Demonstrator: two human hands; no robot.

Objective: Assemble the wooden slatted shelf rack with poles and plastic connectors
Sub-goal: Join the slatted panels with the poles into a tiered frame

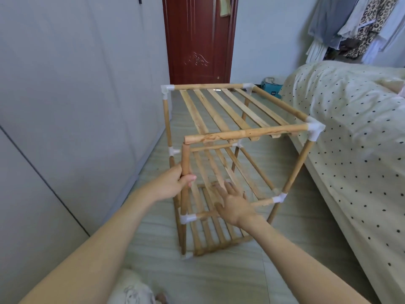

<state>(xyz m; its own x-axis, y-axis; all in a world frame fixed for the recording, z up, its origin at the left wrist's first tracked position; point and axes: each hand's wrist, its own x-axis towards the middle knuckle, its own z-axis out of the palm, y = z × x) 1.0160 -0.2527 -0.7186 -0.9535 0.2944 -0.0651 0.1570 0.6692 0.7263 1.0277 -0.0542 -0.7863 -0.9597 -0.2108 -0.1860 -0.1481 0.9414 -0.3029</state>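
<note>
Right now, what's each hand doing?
Left hand: grips the loose upright wooden pole.
Right hand: open, fingers spread near the middle slatted wooden shelf; contact unclear.

The floor (219, 281) is of pale tiles with a soft grey grain. On the left stands a tall white wardrobe (65, 95) with flat doors. At the far end is a dark red wooden door (197, 40) (it has a small carved ornament low down) in a white wall (267, 36). On the right is a bed (355, 132) under a cream, dark-dotted cover, and above it hang clothes (359, 25). Daylight is soft.
</note>
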